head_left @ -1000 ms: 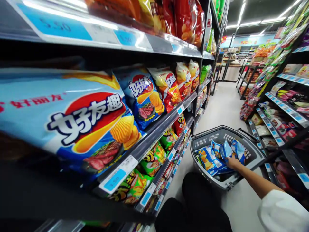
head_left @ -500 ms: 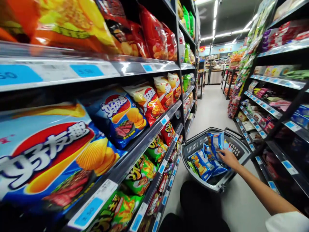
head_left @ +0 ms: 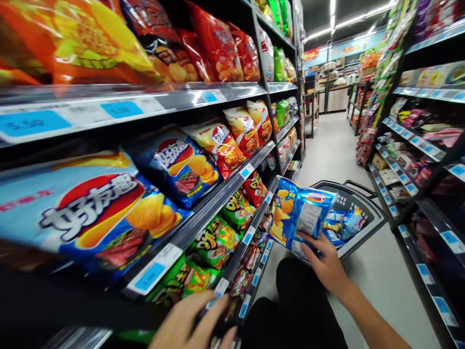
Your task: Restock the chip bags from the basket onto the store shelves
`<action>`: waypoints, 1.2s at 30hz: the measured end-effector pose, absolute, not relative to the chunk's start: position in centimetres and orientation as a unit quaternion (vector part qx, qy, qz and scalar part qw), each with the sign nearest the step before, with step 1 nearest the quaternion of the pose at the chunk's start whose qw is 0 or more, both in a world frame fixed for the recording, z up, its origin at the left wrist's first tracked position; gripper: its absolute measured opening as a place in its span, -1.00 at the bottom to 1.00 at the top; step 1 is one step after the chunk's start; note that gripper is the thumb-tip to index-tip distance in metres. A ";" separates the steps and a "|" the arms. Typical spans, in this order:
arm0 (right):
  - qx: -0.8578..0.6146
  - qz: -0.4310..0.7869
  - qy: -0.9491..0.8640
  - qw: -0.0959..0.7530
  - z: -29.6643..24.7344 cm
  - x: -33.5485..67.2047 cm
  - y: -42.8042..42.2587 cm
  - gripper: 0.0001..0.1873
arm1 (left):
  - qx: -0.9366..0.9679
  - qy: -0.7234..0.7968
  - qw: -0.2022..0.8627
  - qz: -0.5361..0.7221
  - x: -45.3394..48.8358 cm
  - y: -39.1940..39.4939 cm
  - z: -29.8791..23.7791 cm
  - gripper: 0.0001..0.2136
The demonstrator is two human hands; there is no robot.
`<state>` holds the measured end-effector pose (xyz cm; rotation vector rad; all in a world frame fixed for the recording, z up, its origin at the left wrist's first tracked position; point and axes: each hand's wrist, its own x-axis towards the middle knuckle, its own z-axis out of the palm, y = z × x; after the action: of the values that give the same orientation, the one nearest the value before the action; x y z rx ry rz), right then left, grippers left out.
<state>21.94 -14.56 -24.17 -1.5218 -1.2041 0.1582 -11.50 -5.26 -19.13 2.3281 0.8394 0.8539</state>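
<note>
My right hand (head_left: 325, 261) grips the lower part of a blue bag of chips (head_left: 286, 213), its back panel with a white label partly showing. The bag is raised above the near-left side of a grey shopping basket (head_left: 366, 206), hiding part of the rim. Inside the basket lie more blue snack bags (head_left: 350, 224). At the bottom of the view, my left hand (head_left: 194, 322) has its fingers apart, beside the lower shelf edge and green snack bags (head_left: 214, 242); whether it touches the shelf I cannot tell.
Shelves on the left hold blue chip bags (head_left: 105, 208), orange-and-white bags (head_left: 218, 145) and red bags (head_left: 218, 43) above price-tag rails (head_left: 156, 271). Another shelf unit (head_left: 432, 145) lines the right side. The aisle floor (head_left: 329, 150) runs between them.
My right hand has lifted a blue chip bag from the basket and brought it nearer and leftward. My left hand has come into view at the bottom. The view has shifted slightly.
</note>
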 end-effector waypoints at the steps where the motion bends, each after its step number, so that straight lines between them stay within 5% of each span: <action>1: -0.637 0.058 -0.524 0.562 -24.0 20.5 -14.7 -0.67 | 0.855 0.315 0.248 0.329 -10.2 -6.6 -19.9 -0.43; 7: -0.573 0.067 -0.606 0.548 -23.5 13.8 -16.3 -0.57 | 0.711 0.332 0.518 0.339 -2.4 -11.9 -22.9 0.01; 12: -0.494 0.059 -0.712 0.495 -22.3 11.8 -17.4 -0.82 | 0.519 0.335 0.673 0.407 -1.5 -11.8 -24.1 0.26; 17: -0.426 0.128 -0.763 0.469 -20.7 12.2 -18.0 -0.84 | 0.338 0.455 0.666 0.485 -1.2 -10.4 -23.4 0.03; 24: -0.560 0.154 -0.486 0.654 -24.0 15.0 -17.5 -0.68 | 0.199 0.469 0.730 0.455 -1.0 -9.1 -21.9 -0.03; 30: -0.604 0.419 -0.361 0.573 -25.3 16.2 -16.1 -0.31 | 0.223 0.457 0.752 0.420 -1.7 -8.7 -22.4 0.03; 36: -0.649 0.307 -0.428 0.549 -25.9 15.4 -16.8 -0.39 | 0.418 0.430 0.663 0.447 -4.4 -9.1 -22.4 -0.04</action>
<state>15.39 -16.76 -25.91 -1.5372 -1.0139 0.7270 -4.35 -9.06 -22.40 0.9455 0.9729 1.0112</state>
